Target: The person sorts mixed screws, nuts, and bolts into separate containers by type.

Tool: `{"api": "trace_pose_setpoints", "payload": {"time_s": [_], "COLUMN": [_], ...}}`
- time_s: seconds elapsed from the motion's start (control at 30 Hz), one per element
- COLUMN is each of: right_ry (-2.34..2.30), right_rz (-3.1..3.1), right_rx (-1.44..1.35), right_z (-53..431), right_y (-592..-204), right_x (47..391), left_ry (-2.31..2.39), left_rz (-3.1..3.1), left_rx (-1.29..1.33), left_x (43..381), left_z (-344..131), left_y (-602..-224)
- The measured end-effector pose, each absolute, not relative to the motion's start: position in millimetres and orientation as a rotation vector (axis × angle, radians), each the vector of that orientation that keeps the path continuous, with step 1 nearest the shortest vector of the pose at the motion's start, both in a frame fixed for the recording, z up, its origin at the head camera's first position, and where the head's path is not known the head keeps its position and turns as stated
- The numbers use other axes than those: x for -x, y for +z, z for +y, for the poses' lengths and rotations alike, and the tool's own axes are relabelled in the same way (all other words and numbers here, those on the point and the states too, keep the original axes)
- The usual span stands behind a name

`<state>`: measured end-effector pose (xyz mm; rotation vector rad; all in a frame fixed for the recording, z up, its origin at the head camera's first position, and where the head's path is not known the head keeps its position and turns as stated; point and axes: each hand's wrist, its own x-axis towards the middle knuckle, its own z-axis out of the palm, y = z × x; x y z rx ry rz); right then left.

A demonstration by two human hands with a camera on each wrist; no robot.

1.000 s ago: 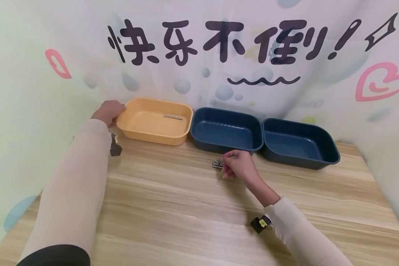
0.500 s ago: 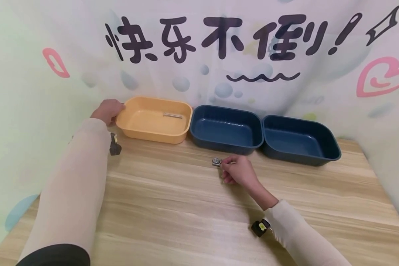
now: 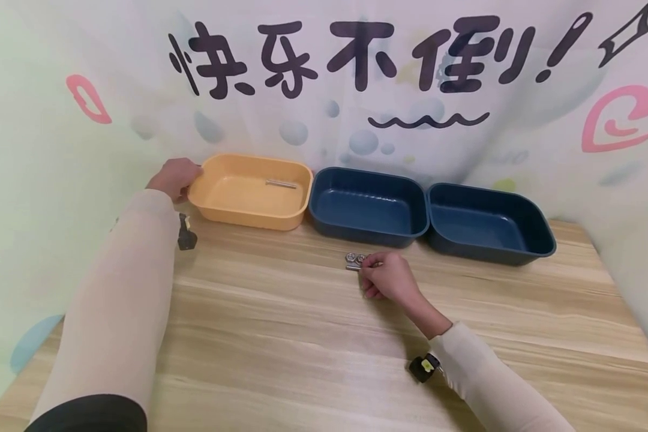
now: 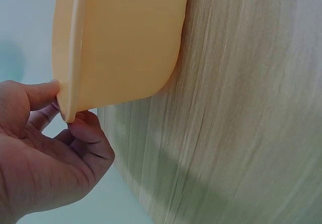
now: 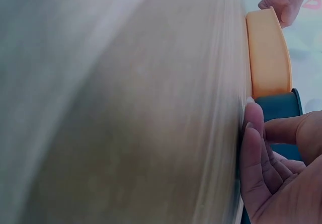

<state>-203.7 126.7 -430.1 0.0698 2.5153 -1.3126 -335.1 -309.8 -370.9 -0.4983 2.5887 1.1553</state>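
Observation:
My left hand point(image 3: 175, 178) pinches the left rim of a yellow-orange plastic bin point(image 4: 126, 43), thumb on one side and fingers on the other. Inside that bin lies a long thin metal bolt point(image 3: 282, 184). In front of the middle blue bin point(image 3: 368, 207), my right hand point(image 3: 391, 277) pinches one end of a second metal bolt point(image 3: 353, 267), whose far part sticks out left of the fingertips. Two hex nuts point(image 3: 351, 257) lie just beyond that bolt, the right one partly covered by the hand. In the right wrist view the fingers hide the bolt.
Another blue bin point(image 3: 491, 222) stands at the right end of the row, against the middle one. A printed cloth point(image 3: 324, 108) hangs right behind the bins. Wood-grain table point(image 3: 281, 336) spreads out in front of them.
The right hand has drawn slightly back from the middle bin, and the pinched bolt now sits a little apart from the nuts. My left hand keeps its hold on the rim.

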Motion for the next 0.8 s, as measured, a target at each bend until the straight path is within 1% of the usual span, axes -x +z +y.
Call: {"api": "trace_pose_setpoints", "payload": {"time_s": [0.53,0.8], "right_ry": [-1.232,-1.200], "right_rz": [2.580,2.599], "right_rx": [0.004,-0.007], "right_z": [126.1,124.2], "right_y": [-429.6,-421.9], "right_x": [203.2,204.8], "left_ry": [1.182,1.191], "left_rz": [2.580,2.564], "left_rx": [0.500,0.487], "left_x": [331.0,330.2], "left_z": [-308.4,-308.5], "left_y": [-366.6,-366.4]}}
